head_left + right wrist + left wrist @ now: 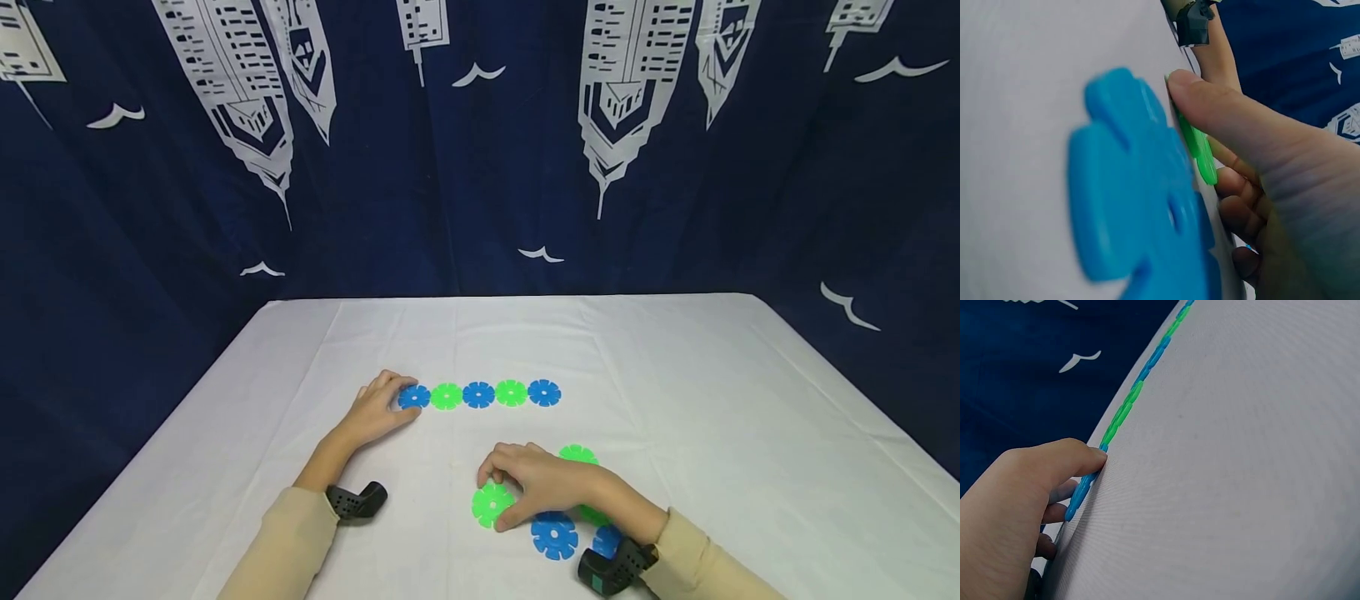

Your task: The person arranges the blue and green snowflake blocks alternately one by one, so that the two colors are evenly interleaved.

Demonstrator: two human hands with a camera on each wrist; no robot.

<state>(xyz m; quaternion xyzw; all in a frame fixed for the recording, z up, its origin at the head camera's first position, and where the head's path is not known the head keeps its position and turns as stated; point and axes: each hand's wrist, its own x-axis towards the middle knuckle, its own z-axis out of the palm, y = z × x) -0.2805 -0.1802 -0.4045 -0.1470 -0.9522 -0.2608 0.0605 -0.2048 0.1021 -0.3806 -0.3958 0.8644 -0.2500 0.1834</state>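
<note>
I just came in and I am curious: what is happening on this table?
A person is laying out slotted plastic discs on a white table. The left hand touches the blue disc at the end of a row alternating blue and green. The right hand pinches a loose green disc near other spare discs.

The row of discs (478, 394) alternates blue, green, blue, green, blue. Nearer lie loose discs — one bright green (491, 505), one blue (555, 536), more green and blue partly hidden. The table (712, 433) is white. The curtain (465, 167) is navy — printed with white towers and birds. Sleeves (288, 546) are beige.
</note>
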